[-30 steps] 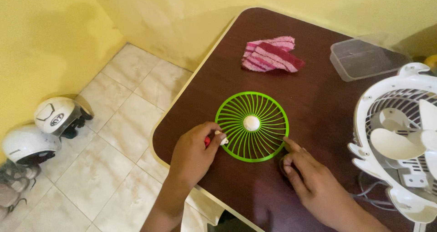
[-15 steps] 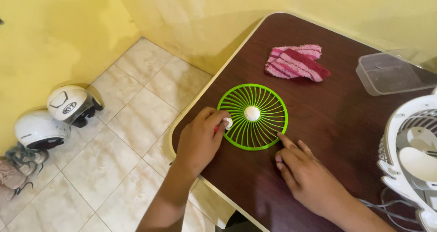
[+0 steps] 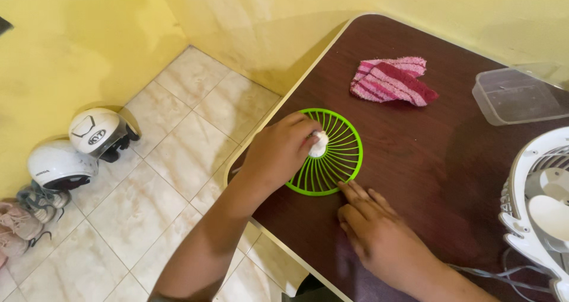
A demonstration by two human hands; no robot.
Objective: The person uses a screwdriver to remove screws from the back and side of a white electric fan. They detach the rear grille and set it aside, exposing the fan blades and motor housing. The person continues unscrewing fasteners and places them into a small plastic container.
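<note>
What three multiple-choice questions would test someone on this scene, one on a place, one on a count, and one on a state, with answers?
1. Where does the striped pink cloth lie?
A. On the tiled floor
B. On the brown table, beyond the green fan grille
C. Inside the clear plastic container

2. How many white helmets sit on the floor?
A. One
B. Two
C. Four

3. What is the left hand doing?
A. Pressing a small white piece at the grille's centre
B. Resting flat on the floor
C. Gripping the cloth

Answers: 1 B, the cloth lies on the tabletop past the grille. 2 B, two helmets sit side by side by the wall. 3 A, its fingers close on the white piece over the hub, while the right hand steadies the rim.
</note>
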